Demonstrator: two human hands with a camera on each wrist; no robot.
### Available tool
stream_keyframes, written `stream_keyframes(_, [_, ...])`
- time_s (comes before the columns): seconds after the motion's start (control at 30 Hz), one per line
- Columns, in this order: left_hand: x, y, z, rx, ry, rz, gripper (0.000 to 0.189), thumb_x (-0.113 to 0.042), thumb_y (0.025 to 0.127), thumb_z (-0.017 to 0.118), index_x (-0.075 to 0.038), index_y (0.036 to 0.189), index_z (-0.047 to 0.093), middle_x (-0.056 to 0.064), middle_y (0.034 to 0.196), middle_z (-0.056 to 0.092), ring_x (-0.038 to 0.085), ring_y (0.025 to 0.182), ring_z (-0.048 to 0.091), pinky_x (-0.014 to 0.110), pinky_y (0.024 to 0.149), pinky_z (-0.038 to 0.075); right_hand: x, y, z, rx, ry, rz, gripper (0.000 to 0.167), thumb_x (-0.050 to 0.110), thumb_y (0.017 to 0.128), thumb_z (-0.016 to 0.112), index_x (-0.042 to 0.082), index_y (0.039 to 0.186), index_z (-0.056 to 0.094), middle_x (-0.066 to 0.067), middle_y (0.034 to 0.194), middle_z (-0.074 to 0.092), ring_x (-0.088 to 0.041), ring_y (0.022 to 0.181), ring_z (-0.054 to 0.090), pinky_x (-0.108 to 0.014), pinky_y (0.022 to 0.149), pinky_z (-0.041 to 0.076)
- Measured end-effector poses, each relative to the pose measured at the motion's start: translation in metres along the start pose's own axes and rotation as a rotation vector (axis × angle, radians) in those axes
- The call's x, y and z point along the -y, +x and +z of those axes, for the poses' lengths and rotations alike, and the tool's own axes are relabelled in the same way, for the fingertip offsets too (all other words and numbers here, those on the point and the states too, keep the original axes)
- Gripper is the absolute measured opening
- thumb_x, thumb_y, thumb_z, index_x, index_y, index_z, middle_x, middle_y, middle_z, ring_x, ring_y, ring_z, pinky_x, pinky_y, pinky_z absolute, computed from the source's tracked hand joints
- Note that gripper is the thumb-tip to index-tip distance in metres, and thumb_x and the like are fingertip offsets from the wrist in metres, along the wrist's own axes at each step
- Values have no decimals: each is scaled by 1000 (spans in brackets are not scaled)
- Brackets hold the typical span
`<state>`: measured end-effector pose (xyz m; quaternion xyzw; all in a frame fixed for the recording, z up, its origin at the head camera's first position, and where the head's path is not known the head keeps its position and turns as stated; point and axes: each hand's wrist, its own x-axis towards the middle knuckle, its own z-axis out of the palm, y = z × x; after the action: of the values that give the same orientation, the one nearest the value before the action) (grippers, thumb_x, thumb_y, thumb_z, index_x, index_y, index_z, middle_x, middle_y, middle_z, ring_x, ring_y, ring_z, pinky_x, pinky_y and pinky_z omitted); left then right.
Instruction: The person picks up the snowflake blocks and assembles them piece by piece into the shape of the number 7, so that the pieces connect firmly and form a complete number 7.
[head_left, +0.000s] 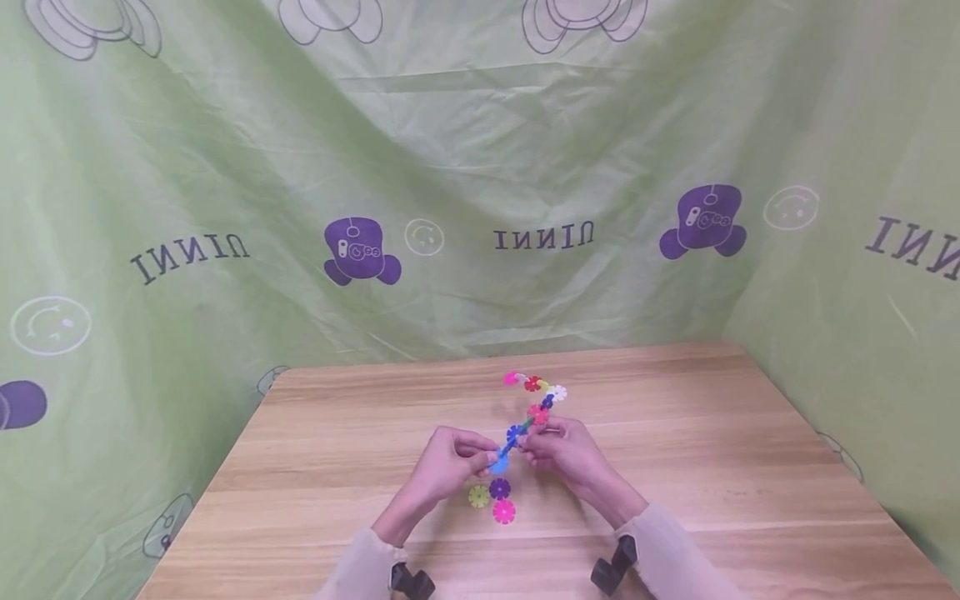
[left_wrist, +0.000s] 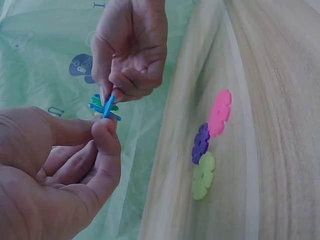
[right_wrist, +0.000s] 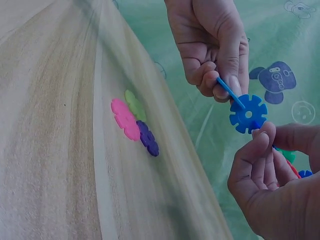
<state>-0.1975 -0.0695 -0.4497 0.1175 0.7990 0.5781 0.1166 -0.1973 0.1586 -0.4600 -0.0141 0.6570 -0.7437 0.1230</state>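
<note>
A chain of notched, flower-shaped plastic discs (head_left: 537, 414) is held above the table and curves away to the back, with red, white, pink, green and blue pieces. My left hand (head_left: 442, 462) pinches the light blue disc (head_left: 498, 465) at the near end between thumb and index finger. That disc is seen edge-on in the right wrist view, slotted against a blue disc (right_wrist: 248, 114). Just beyond, my right hand (head_left: 570, 454) grips the chain with thumb and fingertips, hiding part of it. Below lie three loose discs: yellow-green (head_left: 478, 497), purple (head_left: 500, 489) and pink (head_left: 504, 512).
The wood-grain table (head_left: 315, 467) spreads out on both sides of the hands. A green printed cloth (head_left: 465, 167) hangs behind it and at the sides. Black devices (head_left: 615, 567) are strapped to both wrists.
</note>
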Motion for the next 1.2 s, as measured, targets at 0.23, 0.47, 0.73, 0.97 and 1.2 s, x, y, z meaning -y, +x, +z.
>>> stream_keyframes(0.23, [5,2,0,-7,16,30,16,-7,93,76,1,107,80,18,91,81,31,79,77,46,74,66,0,0,-3,14,7,18,13,3,97,70,-5,107,69,-3,92,77,-14,82,72,-29,81,64])
stream_keyframes(0.47, [4,3,2,-18,6,24,16,-10,94,76,-2,108,80,13,92,82,30,82,78,43,76,67,-1,0,-7,55,37,23,13,9,96,73,1,107,70,-5,96,79,-13,85,74,-30,84,65])
stream_keyframes(0.73, [1,8,3,-41,-37,56,20,-10,94,77,0,111,78,17,99,82,35,88,79,35,80,67,-3,0,-4,121,-9,11,21,14,95,76,-1,110,72,-5,97,80,-19,92,77,-36,90,65])
stream_keyframes(0.97, [0,13,7,-50,-50,55,20,-11,93,78,-1,111,78,16,102,82,39,90,78,28,77,66,-3,-1,-1,129,-32,-12,27,11,92,79,-5,113,73,-5,97,81,-22,93,78,-41,93,65])
stream_keyframes(1.2, [-2,17,14,-54,-83,57,21,-11,93,78,0,112,78,17,104,82,40,92,78,34,80,67,-1,-1,-2,60,-48,-23,34,8,90,80,-9,118,71,-6,97,82,-21,90,79,-40,89,66])
